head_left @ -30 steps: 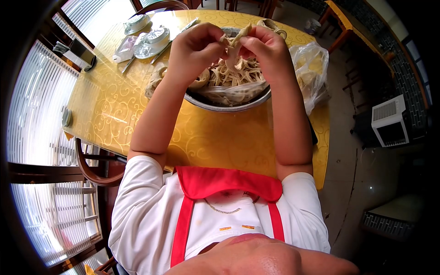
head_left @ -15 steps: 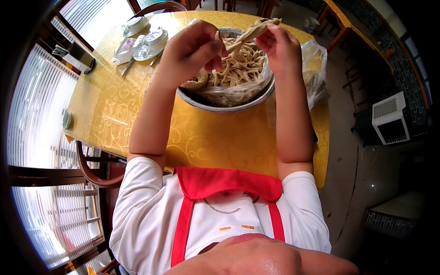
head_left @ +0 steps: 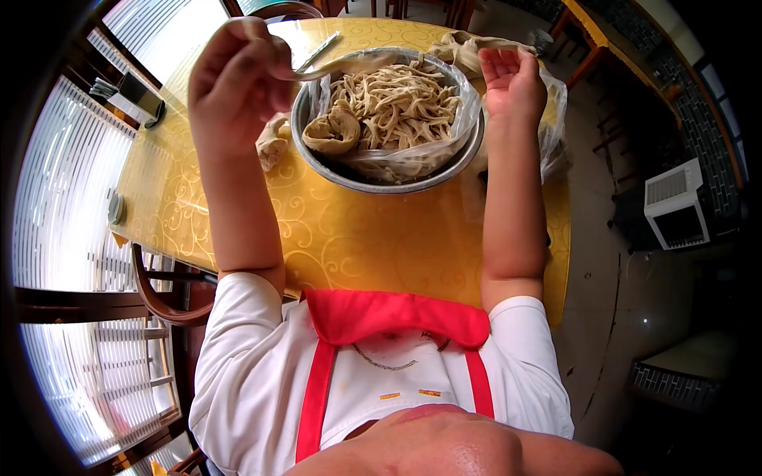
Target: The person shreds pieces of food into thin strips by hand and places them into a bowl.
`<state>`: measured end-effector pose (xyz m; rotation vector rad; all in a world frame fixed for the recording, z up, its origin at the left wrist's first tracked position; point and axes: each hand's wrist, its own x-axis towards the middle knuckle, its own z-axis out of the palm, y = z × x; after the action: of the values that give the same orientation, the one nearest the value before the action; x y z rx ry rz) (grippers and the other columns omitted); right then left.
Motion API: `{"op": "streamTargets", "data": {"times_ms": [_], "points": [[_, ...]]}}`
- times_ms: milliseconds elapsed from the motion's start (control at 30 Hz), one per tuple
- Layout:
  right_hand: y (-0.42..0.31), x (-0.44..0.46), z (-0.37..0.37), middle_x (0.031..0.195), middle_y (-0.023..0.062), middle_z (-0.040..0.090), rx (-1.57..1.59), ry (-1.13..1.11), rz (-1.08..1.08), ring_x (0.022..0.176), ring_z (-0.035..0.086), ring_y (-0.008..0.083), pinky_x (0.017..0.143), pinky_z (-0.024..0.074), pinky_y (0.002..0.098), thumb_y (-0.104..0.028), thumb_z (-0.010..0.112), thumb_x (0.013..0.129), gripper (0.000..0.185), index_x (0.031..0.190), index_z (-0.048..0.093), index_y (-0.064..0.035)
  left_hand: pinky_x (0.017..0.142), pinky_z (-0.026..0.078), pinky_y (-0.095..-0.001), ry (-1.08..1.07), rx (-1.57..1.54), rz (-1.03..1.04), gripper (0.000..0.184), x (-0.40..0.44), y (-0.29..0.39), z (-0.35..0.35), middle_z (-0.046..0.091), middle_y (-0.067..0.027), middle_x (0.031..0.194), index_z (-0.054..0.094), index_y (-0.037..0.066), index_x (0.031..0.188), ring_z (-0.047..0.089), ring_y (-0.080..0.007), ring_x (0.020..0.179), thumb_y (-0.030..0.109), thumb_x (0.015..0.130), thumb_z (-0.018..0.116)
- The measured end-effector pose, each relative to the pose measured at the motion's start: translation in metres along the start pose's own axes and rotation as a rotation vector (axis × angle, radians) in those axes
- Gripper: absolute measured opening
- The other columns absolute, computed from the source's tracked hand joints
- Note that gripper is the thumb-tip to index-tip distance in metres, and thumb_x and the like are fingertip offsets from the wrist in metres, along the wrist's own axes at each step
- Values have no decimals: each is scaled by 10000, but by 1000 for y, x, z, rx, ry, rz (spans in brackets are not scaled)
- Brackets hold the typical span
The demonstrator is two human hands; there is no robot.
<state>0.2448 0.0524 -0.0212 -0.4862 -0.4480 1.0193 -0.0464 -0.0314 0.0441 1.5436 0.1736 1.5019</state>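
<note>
- A thin beige strip (head_left: 349, 67) stretches above the far left part of the basin, blurred along its length; its near end sits in the left hand (head_left: 242, 83), whose thumb and fingers are pinched together on it.
- The right hand (head_left: 512, 86) is raised at the far right of the basin, palm showing and fingers loosely spread; a pale piece shows just past the fingertips, and I cannot tell whether they grip it.
- Below the strip stands the round metal basin (head_left: 397, 189), lined with a clear plastic liner (head_left: 409, 164); a tangled heap of beige strips (head_left: 409, 103) fills most of it, and a larger cupped beige piece (head_left: 333, 129) rests at the left of the heap.
- A whole beige piece (head_left: 272, 144) lies just left of the basin; more beige pieces (head_left: 460, 49) lie at its far right edge; a crumpled clear bag (head_left: 554, 119) sits to the right, partly behind the right forearm.
- All this is on the yellow bench (head_left: 365, 238), patterned with scrolls; a dark holder (head_left: 139, 97) stands at its left edge, and a small round container (head_left: 117, 208) nearer the person.
- Beyond the bench are a wooden chair (head_left: 175, 311) to the left and a white boxy appliance (head_left: 675, 205) on the floor to the right.
</note>
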Motion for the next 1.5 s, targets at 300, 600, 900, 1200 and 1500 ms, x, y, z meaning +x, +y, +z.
{"op": "streamTargets", "data": {"times_ms": [300, 600, 900, 1200, 1500], "points": [[-9, -14, 9, 786, 107, 586, -122, -233, 26, 608, 541, 186, 544, 455, 313, -151, 508, 878, 111, 872, 499, -41, 440, 393, -176, 140, 92, -74, 97, 3, -6, -3, 618, -98, 769, 527, -5, 923, 572, -107, 542, 61, 894, 463], [5, -78, 41, 725, 0, 579, -467, -855, 329, 541, 472, 31, 449, 328, 151, -144, 676, 799, 183, 915, 611, -18, 492, 447, -212, 112, 105, -284, 94, 5, -42, 26, 632, -92, 771, 509, 7, 919, 607, -139, 599, 99, 897, 507], [9, -91, 49, 718, 29, 583, -491, -793, 439, 536, 481, 35, 420, 295, 155, -157, 620, 843, 212, 963, 607, 17, 555, 471, -232, 171, 58, -255, 94, 6, -50, 24, 624, -116, 820, 499, -4, 920, 628, -156, 664, 88, 900, 503], [19, -83, 40, 699, 10, 557, -650, -724, 285, 522, 410, 19, 435, 277, 153, -172, 564, 844, 178, 898, 597, -6, 530, 475, -223, 211, 146, -83, 92, 0, -55, 35, 626, -112, 805, 492, -2, 931, 637, -167, 651, 84, 905, 509], [18, -53, 25, 757, 22, 598, -574, -607, 362, 547, 472, 29, 465, 346, 145, -154, 599, 825, 180, 912, 631, 0, 534, 483, -229, 197, 237, -20, 77, 3, -49, 28, 628, -107, 808, 508, -1, 935, 633, -164, 656, 63, 893, 519]]}}
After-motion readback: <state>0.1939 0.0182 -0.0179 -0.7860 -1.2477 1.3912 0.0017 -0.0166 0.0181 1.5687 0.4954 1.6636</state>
